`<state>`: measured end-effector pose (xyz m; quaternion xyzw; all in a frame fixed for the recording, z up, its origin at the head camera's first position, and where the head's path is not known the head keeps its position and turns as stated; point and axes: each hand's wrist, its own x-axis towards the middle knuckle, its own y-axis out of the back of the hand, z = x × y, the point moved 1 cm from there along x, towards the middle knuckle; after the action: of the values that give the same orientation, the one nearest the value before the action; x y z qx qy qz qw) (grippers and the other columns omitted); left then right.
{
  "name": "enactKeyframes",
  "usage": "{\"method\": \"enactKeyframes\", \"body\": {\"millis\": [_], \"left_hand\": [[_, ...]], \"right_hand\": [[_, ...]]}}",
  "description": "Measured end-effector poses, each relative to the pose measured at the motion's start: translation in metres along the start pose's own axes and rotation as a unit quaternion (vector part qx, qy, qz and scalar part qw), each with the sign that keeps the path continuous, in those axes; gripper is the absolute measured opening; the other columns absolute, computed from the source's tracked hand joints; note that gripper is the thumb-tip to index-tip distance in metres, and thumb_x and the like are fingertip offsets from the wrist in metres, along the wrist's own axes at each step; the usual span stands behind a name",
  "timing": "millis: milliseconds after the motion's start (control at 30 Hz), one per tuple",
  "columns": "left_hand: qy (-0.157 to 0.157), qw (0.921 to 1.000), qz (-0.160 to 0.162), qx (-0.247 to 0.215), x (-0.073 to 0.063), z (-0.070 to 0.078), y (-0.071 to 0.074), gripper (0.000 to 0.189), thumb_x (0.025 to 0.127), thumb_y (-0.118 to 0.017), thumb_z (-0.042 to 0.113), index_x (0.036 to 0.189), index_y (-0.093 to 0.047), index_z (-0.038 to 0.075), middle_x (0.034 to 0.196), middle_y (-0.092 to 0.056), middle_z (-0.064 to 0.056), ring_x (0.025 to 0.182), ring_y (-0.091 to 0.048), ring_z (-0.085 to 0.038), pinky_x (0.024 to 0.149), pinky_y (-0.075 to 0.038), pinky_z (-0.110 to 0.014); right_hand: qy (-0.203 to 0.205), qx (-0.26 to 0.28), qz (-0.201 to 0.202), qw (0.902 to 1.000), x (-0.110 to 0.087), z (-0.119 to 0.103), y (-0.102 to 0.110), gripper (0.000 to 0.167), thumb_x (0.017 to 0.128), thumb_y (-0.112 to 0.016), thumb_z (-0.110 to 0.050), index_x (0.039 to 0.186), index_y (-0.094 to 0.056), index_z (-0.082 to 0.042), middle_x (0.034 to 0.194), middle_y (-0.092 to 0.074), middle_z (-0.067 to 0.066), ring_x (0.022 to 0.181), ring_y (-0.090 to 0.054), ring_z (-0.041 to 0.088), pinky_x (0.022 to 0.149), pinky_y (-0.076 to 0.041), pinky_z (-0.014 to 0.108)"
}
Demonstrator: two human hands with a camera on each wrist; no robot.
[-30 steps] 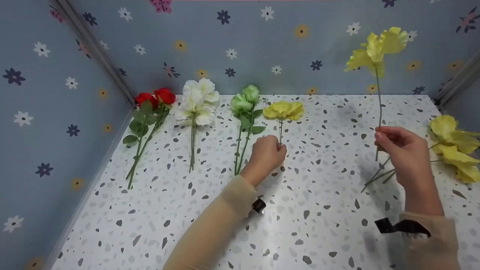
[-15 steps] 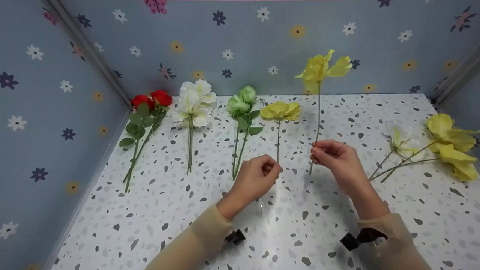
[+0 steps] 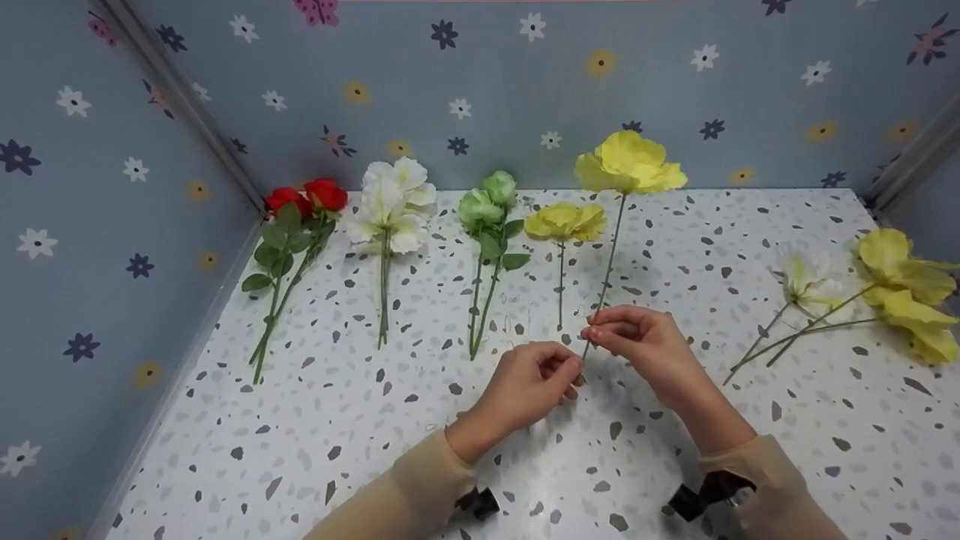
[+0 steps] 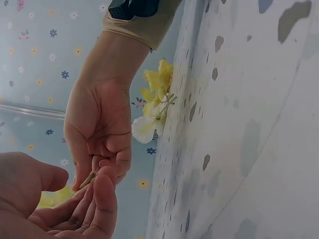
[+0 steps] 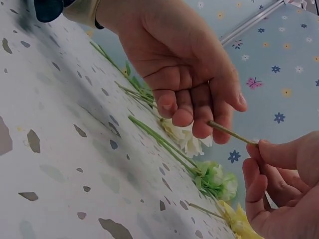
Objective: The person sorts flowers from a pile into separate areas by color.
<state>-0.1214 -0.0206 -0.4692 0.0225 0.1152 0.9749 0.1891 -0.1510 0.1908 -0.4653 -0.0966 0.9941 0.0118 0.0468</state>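
Note:
My right hand [image 3: 652,349] pinches the thin stem of a yellow artificial flower [image 3: 630,163] between thumb and fingertips, its bloom raised against the back wall. Close beside it, my left hand [image 3: 529,382] has its fingertips at the lower end of that stem. In the right wrist view the stem's end [image 5: 229,132] meets the left fingers, while the left thumb stands apart from it. Another yellow flower [image 3: 564,221] lies on the speckled table just beyond both hands, its stem towards me.
To the left lie green flowers [image 3: 480,210], white flowers [image 3: 386,199] and red roses [image 3: 326,193], in separate bunches. At the right, a white flower [image 3: 806,281] and yellow flowers [image 3: 900,259] lie with crossed stems. Flower-patterned walls [image 3: 517,90] bound the table.
My right hand has carried the yellow flower leftward and lower, beside the one on the table. My left hand has let go of the lying flower's stem and come back to the held stem's end.

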Motion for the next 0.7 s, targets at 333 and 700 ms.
{"method": "enactKeyframes", "body": {"millis": [333,700], "left_hand": [[0.004,0.9993,-0.014,-0.035,0.0,0.001,-0.004,0.012,0.105,-0.072,0.006,0.102,-0.077,-0.004,0.081,-0.076,-0.002,0.071,-0.071,-0.013,0.066,-0.063,-0.028],[0.0,0.9989,-0.045,-0.01,-0.006,0.003,-0.009,0.004,0.104,-0.073,0.005,0.101,-0.076,0.004,0.082,-0.076,0.001,0.07,-0.071,-0.01,0.065,-0.061,-0.025]], "right_hand": [[0.014,-0.022,-0.013,0.9996,-0.003,-0.005,-0.002,0.027,0.103,-0.076,-0.006,0.126,-0.072,0.008,0.112,-0.078,0.011,0.102,-0.075,0.02,0.092,-0.061,0.031],[0.046,0.037,0.026,0.9979,-0.006,-0.017,0.003,0.025,0.107,-0.066,0.004,0.129,-0.066,0.015,0.112,-0.075,0.011,0.091,-0.074,0.019,0.087,-0.064,0.032]]}}
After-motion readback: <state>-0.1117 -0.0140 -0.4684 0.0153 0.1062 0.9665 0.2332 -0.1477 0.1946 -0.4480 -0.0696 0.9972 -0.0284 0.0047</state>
